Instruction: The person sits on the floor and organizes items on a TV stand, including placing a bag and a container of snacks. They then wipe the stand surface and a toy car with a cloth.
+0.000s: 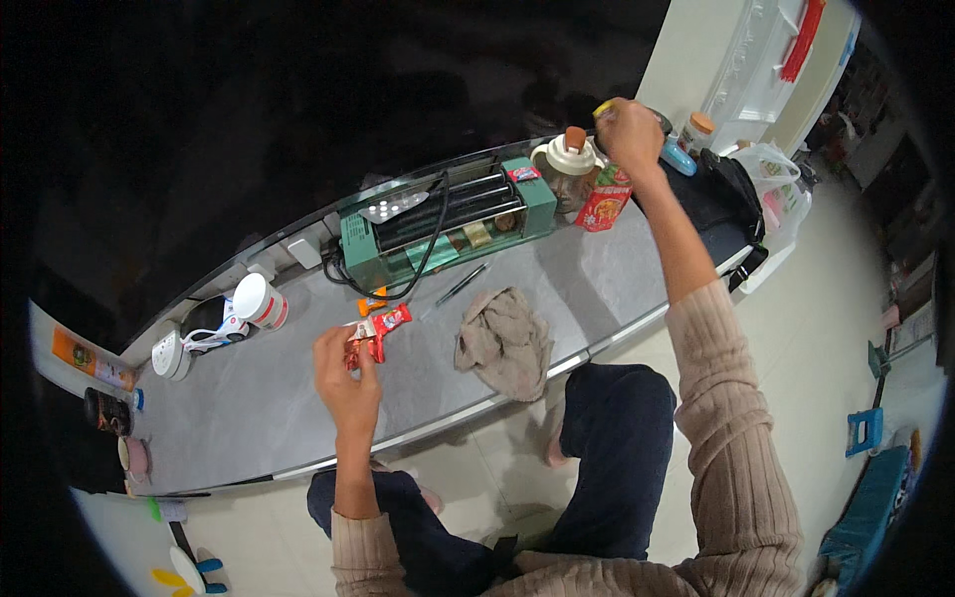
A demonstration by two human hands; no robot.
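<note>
My left hand (pixel 345 377) is over the grey counter, its thumb and fingers around small red wrapped snacks (pixel 380 328). Just behind them an orange wrapped snack (pixel 371 301) lies on the surface. Up and to the right, my right hand (pixel 633 136) pinches a small yellow item (pixel 603 110) whose kind is hidden by the fingers. Below that hand stand a glass jug with a cream lid (pixel 569 160) and a red snack pouch (pixel 603 207). A crumpled brown cloth (pixel 505 343) lies at the counter's front edge, with a pen (pixel 462 283) behind it.
A green glass-fronted box with black rollers (pixel 448 224) carries a blister pack (pixel 394 207) and a black cable (pixel 429 261). Leftward are a white tub (pixel 260 300) and a toy car (pixel 224 332). A black bag (pixel 712 198) and a plastic bag (pixel 780 201) sit at right.
</note>
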